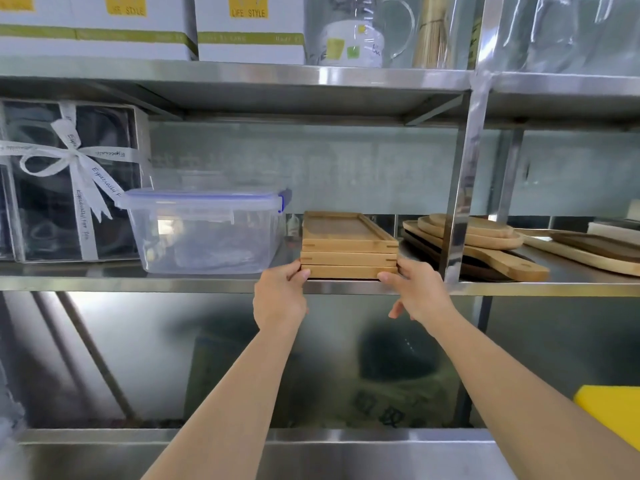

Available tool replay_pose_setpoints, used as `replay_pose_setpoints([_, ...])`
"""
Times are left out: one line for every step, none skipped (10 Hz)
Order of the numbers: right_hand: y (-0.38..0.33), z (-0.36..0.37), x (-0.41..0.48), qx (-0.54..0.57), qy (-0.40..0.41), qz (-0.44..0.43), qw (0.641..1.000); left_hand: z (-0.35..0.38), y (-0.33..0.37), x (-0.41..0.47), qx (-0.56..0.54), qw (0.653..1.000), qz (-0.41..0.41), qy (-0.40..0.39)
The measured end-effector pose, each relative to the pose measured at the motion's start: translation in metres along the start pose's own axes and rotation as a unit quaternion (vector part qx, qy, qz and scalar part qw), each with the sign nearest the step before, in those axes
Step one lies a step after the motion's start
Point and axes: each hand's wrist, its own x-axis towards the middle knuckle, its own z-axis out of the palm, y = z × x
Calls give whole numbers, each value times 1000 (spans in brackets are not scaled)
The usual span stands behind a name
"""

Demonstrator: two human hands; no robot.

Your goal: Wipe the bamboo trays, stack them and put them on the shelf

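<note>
The left hand (280, 295) and right hand (417, 292) each grip a near corner of the trays (349, 252), three stacked on the shelf (138, 283) edge. The fingertips are hidden behind the stack's sides. A clear box (204, 230) sits just left, wooden boards (485, 244) right beyond a post (462, 188). Below, things blur, perhaps a sack.

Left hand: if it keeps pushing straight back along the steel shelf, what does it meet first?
The left hand already touches the stack of three rectangular bamboo trays. Behind the stack the way looks free to the back wall, though depth is unclear. The clear plastic lidded container sits close alongside.
</note>
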Motion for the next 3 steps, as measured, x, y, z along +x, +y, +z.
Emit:
replay_pose_setpoints([3, 1, 0, -25, -6, -2, 1000, 1, 1, -3, 11, 1000, 6, -14])
replay_pose_setpoints([-1, -3, -9, -21, 7, 5, 1000, -8, 4, -9, 30, 999, 20, -14])
replay_pose_setpoints([-11, -19, -20, -41, 43, -5, 998, -30, 14, -14, 78, 996, 24, 24])
